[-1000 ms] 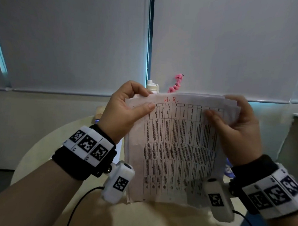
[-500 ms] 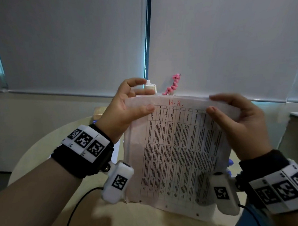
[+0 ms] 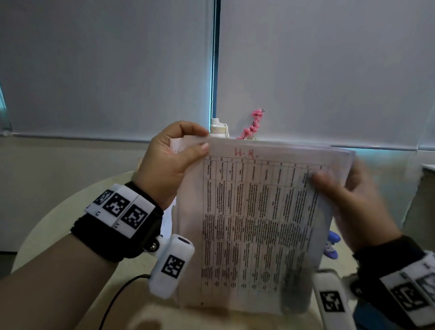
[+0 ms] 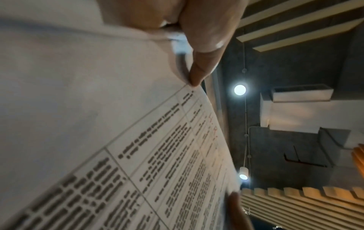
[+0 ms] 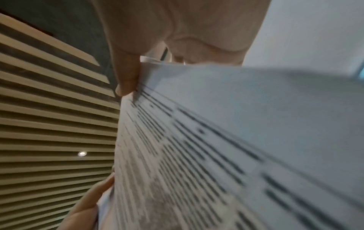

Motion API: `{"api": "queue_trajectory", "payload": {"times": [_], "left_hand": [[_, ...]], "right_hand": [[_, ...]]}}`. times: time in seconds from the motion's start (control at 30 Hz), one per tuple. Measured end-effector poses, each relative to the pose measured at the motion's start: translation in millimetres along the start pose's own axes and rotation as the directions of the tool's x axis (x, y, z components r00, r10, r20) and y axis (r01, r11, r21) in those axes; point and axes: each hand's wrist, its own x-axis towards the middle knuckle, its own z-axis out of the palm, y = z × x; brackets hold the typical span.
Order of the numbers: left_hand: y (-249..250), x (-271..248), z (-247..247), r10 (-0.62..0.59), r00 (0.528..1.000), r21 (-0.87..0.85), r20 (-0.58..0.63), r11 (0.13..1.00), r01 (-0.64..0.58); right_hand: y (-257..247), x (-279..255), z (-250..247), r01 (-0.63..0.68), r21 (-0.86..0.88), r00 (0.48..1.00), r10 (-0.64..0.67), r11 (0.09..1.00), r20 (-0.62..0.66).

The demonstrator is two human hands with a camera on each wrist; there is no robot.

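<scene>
You have the stack of papers (image 3: 258, 228) stood upright in front of you, its bottom edge down on the tabletop (image 3: 61, 228), with the printed table and the red "H.R." facing you. The squaring-up looks only partly done: at the top, several sheet edges show stepped behind the front page, most of all at the upper right corner, and a few peek out by the upper left. You likely have more tapping and aligning to do before the pile is flush. Your left hand (image 3: 167, 163) pinches the upper left corner, thumb (image 4: 199, 70) on the printed face and fingers curled behind. Your right hand (image 3: 358, 202) is blurred, but it grips the right edge, thumb on the front and fingers behind. A bottle (image 3: 219, 129) and a pink flower sprig (image 3: 252, 125) stand just beyond the papers.
</scene>
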Motion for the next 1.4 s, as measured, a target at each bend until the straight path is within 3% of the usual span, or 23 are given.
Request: {"api": "queue_trajectory", "payload": {"times": [0.1, 0.2, 0.3, 0.5, 0.67, 0.77, 0.93, 1.07, 1.17, 1.3, 1.4], "left_hand": [[-4, -4, -4, -0.095, 0.993, -0.005, 0.075, 0.995, 0.095], [-15, -13, -12, -0.266, 0.935, 0.084, 0.237, 0.964, 0.253], [-20, -20, -11, -0.346, 0.914, 0.172, 0.214, 0.934, 0.313], [-10, -13, -11, -0.171, 0.983, 0.087, 0.065, 0.982, 0.165], [1, -20, 3, 0.049, 0.999, 0.248, 0.017, 0.967, -0.051], [7, -16, 3, 0.224, 0.973, 0.424, 0.06, 0.877, -0.228], [3, -23, -2, 0.148, 0.989, 0.462, 0.029, 0.875, -0.144], [6, -20, -2, 0.171, 0.983, 0.487, 0.068, 0.854, -0.182], [7, -21, -2, 0.191, 0.978, 0.481, 0.082, 0.852, -0.206], [2, -27, -1, 0.138, 0.989, 0.497, 0.058, 0.855, -0.148], [9, -26, 2, 0.203, 0.978, 0.486, 0.056, 0.85, -0.204]], "right_hand": [[13, -11, 6, -0.213, 0.077, 0.977, 0.212, 0.974, 0.018], [13, -11, 5, -0.202, 0.123, 0.977, 0.209, 0.972, -0.047], [8, -9, 12, -0.176, 0.058, 0.984, 0.176, 0.983, 0.009], [0, -6, 15, -0.071, -0.014, 0.997, 0.07, 0.997, -0.043], [0, -9, 24, -0.01, -0.143, 0.999, 0.004, 0.99, -0.037], [-8, -7, 31, 0.11, -0.18, 0.992, -0.12, 0.977, -0.044], [-6, -16, 33, 0.213, -0.309, 0.969, -0.241, 0.927, -0.057], [-12, -8, 33, 0.34, -0.39, 0.926, -0.377, 0.856, -0.02], [-12, -6, 31, 0.344, -0.409, 0.922, -0.387, 0.845, -0.025], [-4, -9, 30, 0.305, -0.385, 0.94, -0.341, 0.871, -0.027], [-11, -7, 32, 0.345, -0.352, 0.923, -0.383, 0.87, -0.041]]}}
